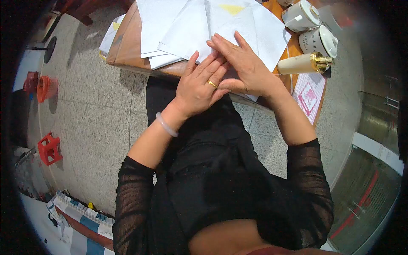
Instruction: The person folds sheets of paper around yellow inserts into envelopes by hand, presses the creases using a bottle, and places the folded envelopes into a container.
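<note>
My left hand, with a gold ring and a pale bangle on its wrist, has its fingers stretched out. Across those fingers lies my right hand, its fingers extended too and its thumb near the ring. The palms touch in part; nothing shows between them, though the overlap hides some of the inside. Both hands are over the near edge of a brown wooden table. Just beyond them, white paper sheets lie overlapping, one with a yellow patch.
Right of the papers lies a cream bottle with a gold top, beside white lidded mugs and a pink-patterned card. On the speckled floor at left are a red stool and an orange basket. Striped cloth is at lower left.
</note>
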Tool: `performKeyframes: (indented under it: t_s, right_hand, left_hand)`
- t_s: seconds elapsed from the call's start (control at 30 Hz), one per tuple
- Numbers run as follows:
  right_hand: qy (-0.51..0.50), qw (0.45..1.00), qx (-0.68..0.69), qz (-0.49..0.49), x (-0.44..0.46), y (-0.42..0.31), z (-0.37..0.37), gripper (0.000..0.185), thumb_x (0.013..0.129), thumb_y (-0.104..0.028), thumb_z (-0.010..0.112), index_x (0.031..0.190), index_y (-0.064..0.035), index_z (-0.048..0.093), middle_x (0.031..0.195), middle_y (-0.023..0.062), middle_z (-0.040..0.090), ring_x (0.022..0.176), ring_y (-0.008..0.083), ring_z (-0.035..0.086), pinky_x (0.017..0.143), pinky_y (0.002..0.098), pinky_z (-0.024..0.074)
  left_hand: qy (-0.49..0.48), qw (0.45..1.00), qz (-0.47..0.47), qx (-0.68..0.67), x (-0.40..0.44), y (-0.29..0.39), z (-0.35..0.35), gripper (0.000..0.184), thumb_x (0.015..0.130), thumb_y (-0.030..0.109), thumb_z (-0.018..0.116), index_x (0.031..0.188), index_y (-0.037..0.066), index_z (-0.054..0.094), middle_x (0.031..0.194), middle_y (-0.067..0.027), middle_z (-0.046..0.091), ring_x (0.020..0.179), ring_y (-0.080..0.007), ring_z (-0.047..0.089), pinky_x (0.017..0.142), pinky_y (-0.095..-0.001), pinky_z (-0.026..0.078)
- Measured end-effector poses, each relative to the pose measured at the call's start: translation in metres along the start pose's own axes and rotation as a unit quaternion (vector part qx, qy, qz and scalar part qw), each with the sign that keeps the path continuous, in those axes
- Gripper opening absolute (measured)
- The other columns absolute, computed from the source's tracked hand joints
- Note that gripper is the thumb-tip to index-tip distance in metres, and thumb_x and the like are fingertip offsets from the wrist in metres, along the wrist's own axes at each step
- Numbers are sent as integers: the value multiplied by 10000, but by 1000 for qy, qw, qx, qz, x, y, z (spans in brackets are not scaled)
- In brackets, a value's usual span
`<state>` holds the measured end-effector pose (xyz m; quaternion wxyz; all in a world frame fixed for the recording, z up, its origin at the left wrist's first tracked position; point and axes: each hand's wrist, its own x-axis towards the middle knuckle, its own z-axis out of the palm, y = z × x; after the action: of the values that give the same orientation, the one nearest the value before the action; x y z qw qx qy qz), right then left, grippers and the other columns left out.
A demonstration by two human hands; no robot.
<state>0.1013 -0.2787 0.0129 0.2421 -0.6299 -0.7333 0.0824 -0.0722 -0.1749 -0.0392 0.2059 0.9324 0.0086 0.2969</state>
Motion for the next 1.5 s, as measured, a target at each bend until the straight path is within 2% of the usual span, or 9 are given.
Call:
performKeyframes:
  t_s: [0.2, 0.3, 0.43, 0.6, 0.9, 1.03, 1.17, 1.3, 1.5]
  right_hand:
    - [234, 949, 75, 197, -13, 8, -3, 827, 934, -508, 573, 1468, 61, 297, 1484, 272, 384, 1409, 364, 357, 1165, 471, 251]
    - [329, 876, 204, 287, -21, 16, 10, 811, 981, -454, 551, 1469, 116, 242, 1471, 345, 350, 1384, 369, 381, 1132, 376, 317]
    - [355, 797, 365, 326, -15, 16, 17, 839, 983, -436, 561, 1486, 121, 186, 1464, 348, 359, 1367, 338, 406, 1117, 356, 337]
    - [357, 725, 489, 329, -8, 1, 12, 791, 999, -329, 572, 1509, 92, 139, 1439, 258, 431, 1314, 261, 461, 1102, 330, 359]
    - [279, 698, 586, 302, 4, -23, 3, 802, 836, -276, 786, 1419, 69, 356, 1267, 192, 589, 1112, 242, 612, 952, 326, 483]
    - [344, 572, 673, 319, 8, -39, -6, 552, 873, -198, 741, 1307, 32, 489, 1159, 147, 643, 1055, 243, 649, 897, 352, 554]
    - [318, 452, 787, 275, 7, -40, -5, 536, 904, -221, 710, 1330, 3, 476, 1158, 148, 653, 998, 265, 679, 868, 384, 584]
    - [298, 424, 812, 269, 12, -61, 0, 377, 939, -259, 661, 1263, -93, 563, 1121, 78, 679, 978, 224, 681, 797, 382, 595]
    - [281, 431, 824, 236, 18, -96, 5, 529, 955, -227, 639, 1372, 3, 411, 1203, 141, 623, 1071, 270, 657, 892, 409, 585]
  left_hand:
    - [98, 965, -157, -188, 6, 13, -1, 692, 909, 214, 668, 1459, -40, 335, 1484, -248, 389, 1413, -360, 352, 1156, -453, 285]
    - [144, 783, -364, -483, 29, 20, 0, 718, 953, 222, 634, 1467, -102, 251, 1487, -290, 340, 1418, -349, 325, 1141, -395, 318]
    - [84, 725, -456, -509, 66, 12, -23, 813, 920, 268, 689, 1448, -154, 237, 1463, -259, 361, 1296, -273, 452, 1010, -352, 434]
    - [-17, 700, -487, -522, 83, -9, -25, 455, 891, 228, 719, 1199, -67, 558, 1045, -129, 678, 903, -213, 671, 818, -292, 546]
    - [28, 701, -355, -618, 72, -15, -49, 484, 934, 301, 680, 1206, -71, 534, 1019, -125, 670, 903, -172, 673, 787, -281, 558]
    - [177, 635, -300, -690, 57, -5, -63, 525, 1021, 381, 519, 1334, -38, 475, 1234, -184, 584, 1094, -175, 601, 892, -309, 513]
    - [290, 834, -85, -461, 29, 10, -66, 414, 979, 179, 600, 1367, 57, 525, 1466, -151, 457, 1323, -242, 468, 1036, -358, 437]
    - [327, 840, -6, -433, 27, 22, -64, 456, 872, 109, 719, 1313, 91, 603, 1493, -154, 437, 1386, -251, 409, 1118, -386, 352]
    - [363, 775, -29, -517, 31, 43, -68, 312, 875, 59, 699, 1185, 91, 683, 1412, -148, 536, 1396, -271, 407, 1157, -410, 308]
